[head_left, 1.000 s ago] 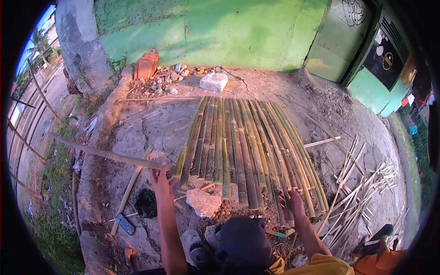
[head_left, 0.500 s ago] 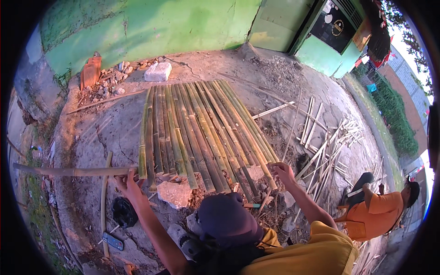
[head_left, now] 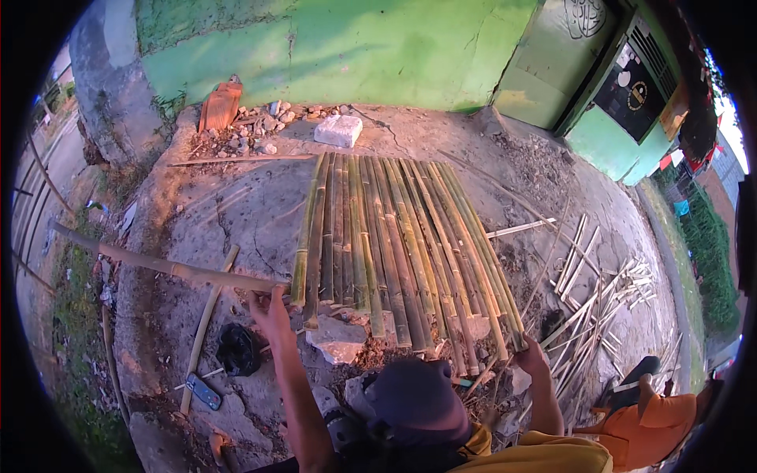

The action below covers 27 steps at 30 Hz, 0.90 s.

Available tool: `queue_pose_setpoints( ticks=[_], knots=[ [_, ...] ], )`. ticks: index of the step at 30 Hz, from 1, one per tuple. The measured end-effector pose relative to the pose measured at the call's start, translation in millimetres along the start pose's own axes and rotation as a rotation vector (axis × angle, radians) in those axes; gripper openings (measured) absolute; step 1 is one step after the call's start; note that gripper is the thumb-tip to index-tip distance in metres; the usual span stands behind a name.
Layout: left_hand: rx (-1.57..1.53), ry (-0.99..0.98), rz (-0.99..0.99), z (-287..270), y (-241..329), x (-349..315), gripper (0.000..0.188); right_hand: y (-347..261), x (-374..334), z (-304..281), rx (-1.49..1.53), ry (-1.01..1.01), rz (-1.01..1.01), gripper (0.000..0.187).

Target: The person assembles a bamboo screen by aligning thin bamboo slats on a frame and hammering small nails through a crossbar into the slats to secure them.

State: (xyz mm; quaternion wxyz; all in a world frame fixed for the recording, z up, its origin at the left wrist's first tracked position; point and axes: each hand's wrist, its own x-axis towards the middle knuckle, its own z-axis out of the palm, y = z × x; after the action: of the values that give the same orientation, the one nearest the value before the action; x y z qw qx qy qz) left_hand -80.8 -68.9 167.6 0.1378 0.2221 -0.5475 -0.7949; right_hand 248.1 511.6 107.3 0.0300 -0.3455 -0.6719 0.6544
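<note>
A row of split bamboo slats [head_left: 402, 260] lies side by side on the ground in front of me, their near ends uneven. My left hand [head_left: 270, 311] is closed on the near-right end of a long bamboo pole [head_left: 177, 268], beside the leftmost slat. That pole reaches out to the left; whether it continues under the slats I cannot tell. At the near right corner of the row, my right hand [head_left: 534, 359] has its fingers curled on the end of the outermost slat [head_left: 505, 303]. A pale stone block [head_left: 337, 340] sits beneath the near ends.
Thin bamboo strips [head_left: 599, 292] lie heaped at right, near a seated person in orange [head_left: 650, 426]. At left are another bamboo pole [head_left: 206, 327], a black bag [head_left: 238, 349] and a phone [head_left: 203, 391]. A white block [head_left: 339, 131] and rubble [head_left: 264, 122] lie by the green wall [head_left: 378, 59].
The whole view has shifted, so the scene sits farther right and lower. The pole at my left hand now slants more, its far end raised in view. Both hands stay at the row's near corners.
</note>
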Motion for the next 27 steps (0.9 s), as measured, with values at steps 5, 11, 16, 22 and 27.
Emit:
queue_pose_setpoints(
  ticks=[5, 11, 16, 22, 27],
  knots=[
    [-0.141, -0.1, 0.065, 40.2, 44.1, -20.8, 0.028, -58.6, 8.6, -55.6, 0.443, 0.205, 0.043, 0.03],
    [-0.272, -0.143, 0.162, 77.2, 119.8, -34.8, 0.02, -195.8, 11.8, -104.0, 0.333, 0.342, -0.241, 0.03],
    [-0.176, -0.12, 0.341, 73.8, 199.2, -52.6, 0.014, -314.8, -16.5, -103.1, 0.17, 0.365, -0.413, 0.052],
    [-0.135, -0.208, 0.421, 99.3, 250.4, -21.9, 0.019, -391.9, -43.6, -67.4, 0.054, 0.455, -0.537, 0.068],
    [-0.009, -0.421, 0.457, 112.7, 284.5, 17.1, 0.036, -419.4, 5.2, -61.0, 0.196, 0.343, -0.949, 0.064]
  ],
)
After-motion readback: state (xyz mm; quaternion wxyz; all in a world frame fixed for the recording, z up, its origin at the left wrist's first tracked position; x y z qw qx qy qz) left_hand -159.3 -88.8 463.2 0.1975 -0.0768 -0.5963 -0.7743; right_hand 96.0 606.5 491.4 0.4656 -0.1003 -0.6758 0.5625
